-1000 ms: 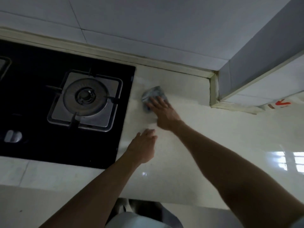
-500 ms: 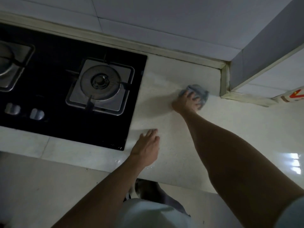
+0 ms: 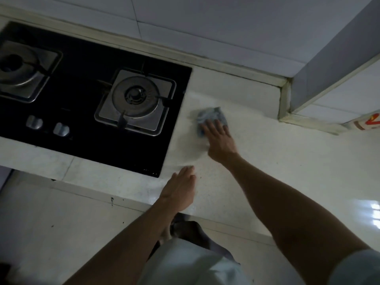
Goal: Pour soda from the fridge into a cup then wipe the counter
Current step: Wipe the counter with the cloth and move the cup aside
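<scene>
A person's right hand (image 3: 219,138), fingers straight, presses a crumpled blue-grey cloth (image 3: 210,114) onto the pale counter (image 3: 277,165), just right of the black gas hob (image 3: 86,112). The left hand (image 3: 181,191) rests flat near the counter's near edge, fingers together.

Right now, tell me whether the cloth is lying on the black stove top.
No, the cloth lies on the pale counter right of the stove, pressed under the right hand.
</scene>
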